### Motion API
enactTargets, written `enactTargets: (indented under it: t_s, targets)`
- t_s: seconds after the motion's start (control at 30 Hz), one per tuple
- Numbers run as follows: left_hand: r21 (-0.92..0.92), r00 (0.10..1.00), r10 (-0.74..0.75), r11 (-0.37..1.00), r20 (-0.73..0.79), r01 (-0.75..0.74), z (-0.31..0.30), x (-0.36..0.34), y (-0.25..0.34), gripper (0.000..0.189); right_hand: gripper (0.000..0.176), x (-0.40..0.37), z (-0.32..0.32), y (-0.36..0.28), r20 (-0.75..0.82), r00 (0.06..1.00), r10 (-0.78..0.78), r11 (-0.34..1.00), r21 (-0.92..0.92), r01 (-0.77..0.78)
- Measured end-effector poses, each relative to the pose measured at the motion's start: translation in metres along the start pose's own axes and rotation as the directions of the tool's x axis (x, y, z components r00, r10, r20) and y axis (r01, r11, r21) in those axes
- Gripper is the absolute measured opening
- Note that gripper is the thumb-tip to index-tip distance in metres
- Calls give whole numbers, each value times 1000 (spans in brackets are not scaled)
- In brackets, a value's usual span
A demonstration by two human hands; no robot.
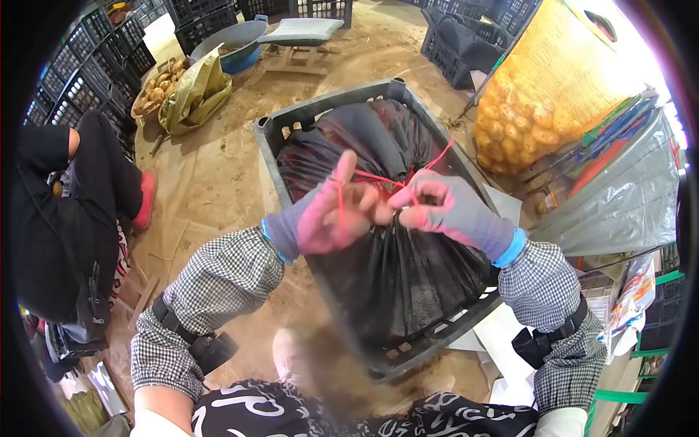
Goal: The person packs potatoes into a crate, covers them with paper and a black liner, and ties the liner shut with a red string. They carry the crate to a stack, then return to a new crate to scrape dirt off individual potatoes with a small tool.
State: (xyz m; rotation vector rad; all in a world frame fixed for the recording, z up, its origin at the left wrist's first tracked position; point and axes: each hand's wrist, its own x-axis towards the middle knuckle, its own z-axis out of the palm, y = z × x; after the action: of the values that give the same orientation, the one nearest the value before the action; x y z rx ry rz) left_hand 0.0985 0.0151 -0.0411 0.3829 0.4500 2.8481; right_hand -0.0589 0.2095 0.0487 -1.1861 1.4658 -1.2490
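In front of me a black crate (268, 149) holds a black plastic bag (393, 280) whose top is gathered at the middle. Red string (373, 177) crosses that gathered neck, and one loose end sticks up to the right. My left hand (336, 211), in a pink and purple glove, is blurred; the string loops over its raised thumb and its fingers close on it. My right hand (448, 207), gloved alike, pinches the string between thumb and forefinger just right of the neck. Both hands are above the bag, close together.
A net sack of potatoes (520, 109) stands at the right behind a grey plastic sheet (619, 197). A person in dark clothes (65, 240) sits at the left. A basket of potatoes (162, 86), a blue basin (240, 54), a scale (302, 33) and stacked crates (87, 69) stand farther back.
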Motion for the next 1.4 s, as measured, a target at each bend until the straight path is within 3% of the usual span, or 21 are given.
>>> enactTargets:
  t_s: [0.1,0.13,0.17,0.23,0.3,0.4,0.5,0.6,0.63,0.67,0.7,0.73,0.83,0.9,0.97,1.07,1.17,1.2,1.23,1.3,1.4]
  targets:
    - [240,969,-241,939,-53,246,13,-20,-2,70,34,-1,-7,9,71,992,103,989,-111,-95]
    - [529,954,-294,802,-54,277,19,-24,0,75,34,-1,-9,6,79,993,88,983,-167,-74]
    - [618,918,-335,683,-211,391,27,-26,8,69,34,-1,-10,0,88,994,70,973,-226,-49]
    - [662,769,-389,395,-507,636,48,-26,24,61,29,-2,-8,-10,75,988,132,985,-119,-123]
    - [635,637,-20,63,-771,770,98,-17,30,49,25,-5,-8,-11,65,984,165,983,-92,-158]
    - [652,626,471,-132,-621,746,114,-23,45,30,25,-9,-8,-8,53,983,176,980,-107,-170]
    - [875,550,695,257,-462,410,100,-45,69,29,30,-15,-6,-1,58,975,214,976,34,-216]
    - [775,457,656,337,-601,535,66,-91,108,30,32,-19,-6,2,61,972,228,970,70,-232]
    - [667,480,686,10,-547,745,63,-106,114,30,33,-19,-5,4,53,976,210,977,21,-211]
    - [443,522,696,-314,-494,839,61,-121,119,31,35,-20,-6,4,44,981,189,982,-29,-188]
    - [141,575,680,-583,-454,800,61,-129,118,31,35,-21,-6,4,40,983,181,982,-68,-178]
    - [1,600,761,-619,-246,786,72,-126,100,33,36,-22,-5,4,39,983,178,980,-102,-174]
    - [407,747,651,-652,-132,640,100,-74,78,34,35,-23,-3,7,55,978,202,979,-27,-200]
    - [722,862,503,-577,-54,382,111,-28,41,35,35,-21,1,6,55,974,219,976,-8,-218]
    - [663,931,348,-671,-113,332,92,7,13,31,35,-18,4,1,27,976,217,973,-83,-214]
    - [443,886,282,-785,-368,434,57,39,1,24,39,-18,5,0,25,988,151,983,-111,-147]
    - [743,766,324,-220,-555,632,79,38,20,21,44,-20,-15,21,-63,993,98,981,174,-86]
    - [759,704,293,160,-647,631,62,30,29,21,51,-19,-25,22,-89,990,105,904,424,-58]
    - [740,743,140,318,-655,593,66,19,45,30,52,-20,-36,26,-133,985,111,886,461,-38]
    - [476,826,-220,728,-519,494,59,5,50,33,55,-21,-53,35,-212,970,118,851,525,11]
    - [-101,831,-439,896,-342,432,54,0,27,33,57,-15,-52,47,-196,971,139,813,583,2]
